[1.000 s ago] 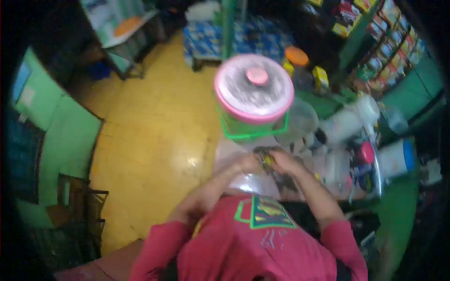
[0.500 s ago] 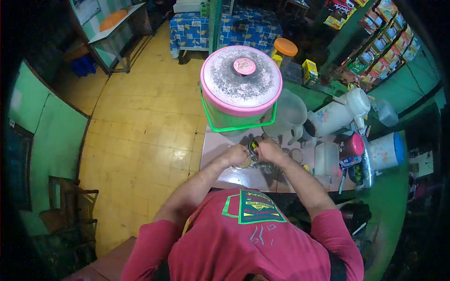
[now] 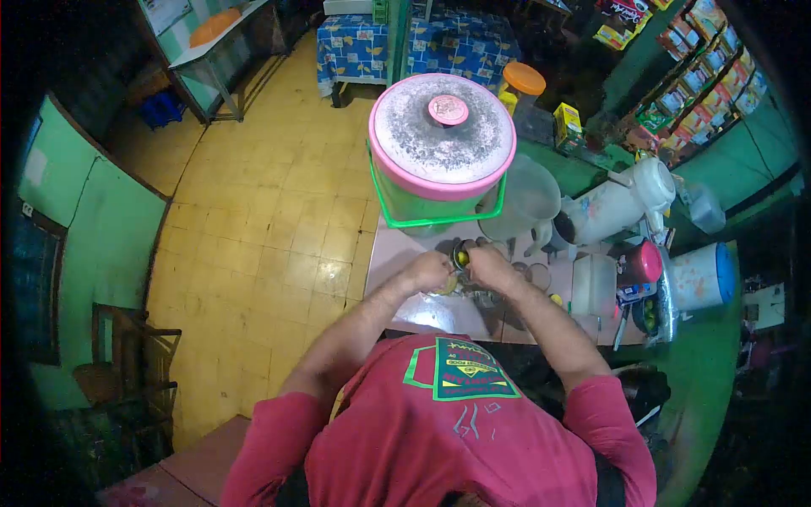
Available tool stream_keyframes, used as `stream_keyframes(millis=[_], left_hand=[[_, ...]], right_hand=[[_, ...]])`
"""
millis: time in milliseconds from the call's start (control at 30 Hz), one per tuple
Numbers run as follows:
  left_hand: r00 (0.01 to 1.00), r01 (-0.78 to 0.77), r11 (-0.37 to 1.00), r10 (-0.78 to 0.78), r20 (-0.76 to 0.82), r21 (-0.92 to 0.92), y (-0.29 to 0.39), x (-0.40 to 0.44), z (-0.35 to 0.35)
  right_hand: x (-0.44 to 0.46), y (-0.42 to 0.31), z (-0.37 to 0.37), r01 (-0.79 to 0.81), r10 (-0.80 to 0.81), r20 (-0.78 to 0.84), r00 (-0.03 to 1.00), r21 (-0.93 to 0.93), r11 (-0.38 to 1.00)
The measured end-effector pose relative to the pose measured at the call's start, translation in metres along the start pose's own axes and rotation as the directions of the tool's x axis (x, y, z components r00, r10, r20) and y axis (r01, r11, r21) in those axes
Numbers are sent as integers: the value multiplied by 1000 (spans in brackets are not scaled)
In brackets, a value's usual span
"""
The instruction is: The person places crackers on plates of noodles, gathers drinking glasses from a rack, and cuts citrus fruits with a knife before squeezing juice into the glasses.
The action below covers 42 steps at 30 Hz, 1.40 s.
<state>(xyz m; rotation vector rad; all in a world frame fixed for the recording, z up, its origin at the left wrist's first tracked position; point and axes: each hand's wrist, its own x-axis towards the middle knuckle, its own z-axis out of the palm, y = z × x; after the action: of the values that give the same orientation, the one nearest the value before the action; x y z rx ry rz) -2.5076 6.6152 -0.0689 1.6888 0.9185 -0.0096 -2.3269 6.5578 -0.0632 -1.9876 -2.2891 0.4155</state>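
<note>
Above the near part of the counter, my two hands meet at a small, dark-rimmed citrus squeezer point(image 3: 457, 250) with a yellow-green lime point(image 3: 463, 258) in its cup. My left hand point(image 3: 431, 271) is closed around its left side. On the other side my right hand point(image 3: 487, 267) is closed too, fingers bent at the rim; its fingertips are partly hidden. Below the hands stands a glass point(image 3: 448, 286) with something pale yellow in it. Another clear glass point(image 3: 538, 275) stands to the right of my right wrist.
Behind my hands stands a large green bucket with a pink-rimmed lid point(image 3: 443, 139). A clear pitcher point(image 3: 528, 198), a white flask point(image 3: 621, 203), a clear container point(image 3: 594, 286) and a pink-lidded tub point(image 3: 644, 263) crowd the right side. The counter's left edge point(image 3: 372, 270) borders yellow floor.
The view has shifted slightly, so the scene sits a little further right. Both hands stay at the squeezer, and more of the lime shows between them.
</note>
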Motion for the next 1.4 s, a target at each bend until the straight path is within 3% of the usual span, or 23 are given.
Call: stream_keyframes(millis=[67, 133, 233, 367, 467, 533, 733, 933, 1067, 1233, 1400], left_hand=[[996, 89, 993, -88, 19, -83, 3, 0, 1], [997, 66, 998, -66, 26, -14, -3, 5, 5], [997, 63, 990, -58, 46, -124, -6, 5, 7], [998, 40, 992, -35, 43, -119, -8, 2, 6], [998, 62, 986, -57, 37, -155, -9, 1, 5], [996, 81, 986, -75, 49, -144, -7, 1, 5], [998, 38, 989, -32, 48, -145, -5, -1, 8], [999, -9, 994, 14, 40, -112, -2, -1, 6], [996, 82, 984, -78, 35, -159, 2, -3, 0], [995, 103, 985, -101, 26, -140, 11, -10, -4], [994, 95, 970, -80, 76, -222, 15, -15, -9]], right_hand=[[1, 3, 0, 41, -41, 35, 999, -15, 999], [4, 8, 8, -67, 71, 184, 980, -30, 997], [3, 7, 12, -132, 131, 56, 990, 20, 991], [0, 0, 6, -187, 186, 58, 981, 25, 982], [-3, -2, 4, -247, 234, 175, 956, 54, 968], [-6, -5, -1, -195, 199, -23, 980, 108, 975], [-6, -10, 2, -201, 214, -120, 969, 112, 973], [-2, -3, 13, -109, 116, -149, 982, 54, 993], [-1, -2, 5, -190, 202, -101, 974, 116, 975], [-5, 5, 4, 43, -1, -186, 983, 222, 974], [-1, 7, 0, -5, 20, -122, 992, 128, 992]])
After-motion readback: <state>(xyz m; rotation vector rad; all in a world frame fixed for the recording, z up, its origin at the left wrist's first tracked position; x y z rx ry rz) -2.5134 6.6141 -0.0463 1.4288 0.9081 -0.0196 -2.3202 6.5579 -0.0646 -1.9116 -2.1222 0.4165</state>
